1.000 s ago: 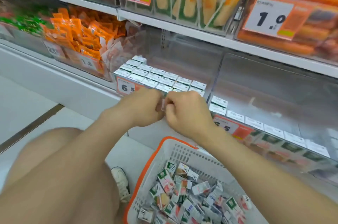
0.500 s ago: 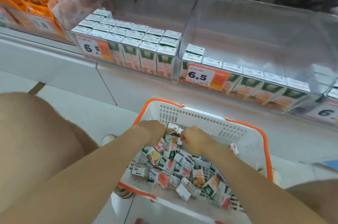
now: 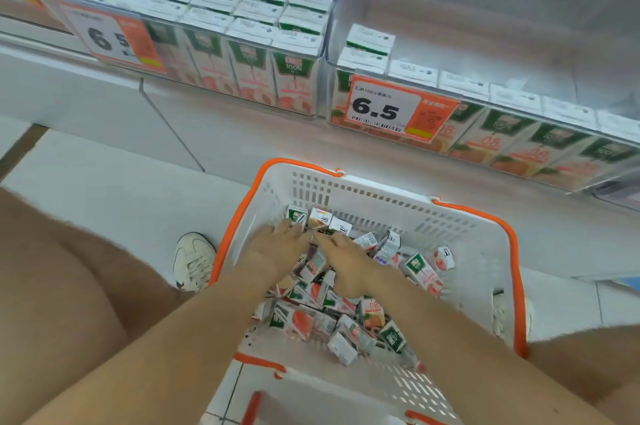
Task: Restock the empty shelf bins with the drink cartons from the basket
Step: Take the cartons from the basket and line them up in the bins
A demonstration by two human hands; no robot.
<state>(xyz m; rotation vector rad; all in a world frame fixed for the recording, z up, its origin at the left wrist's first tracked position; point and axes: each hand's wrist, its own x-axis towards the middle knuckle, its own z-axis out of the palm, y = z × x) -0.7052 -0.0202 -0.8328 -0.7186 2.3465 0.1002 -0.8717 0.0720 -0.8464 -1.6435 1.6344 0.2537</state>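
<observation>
A white basket with an orange rim [image 3: 460,251] stands on the floor below me, holding several small drink cartons [image 3: 420,268] in a loose heap. My left hand [image 3: 277,246] lies palm down on the heap with its fingers stretched toward the cartons at the far wall. My right hand [image 3: 346,260] lies beside it, fingers also extended over the cartons. Neither hand grips a carton. The left shelf bin [image 3: 322,53] is packed with upright cartons. The right shelf bin [image 3: 519,26] has one front row of cartons and is bare behind it.
Orange-and-white price tags reading 6.5 [image 3: 391,109] hang on the bin fronts. My bare knees [image 3: 59,303] flank the basket and a white shoe [image 3: 194,260] sits left of it. White floor tiles lie around.
My hands came down from the shelf bin front into the basket. Their curled fingers have since flattened out over the cartons, and the view has tilted downward and closer.
</observation>
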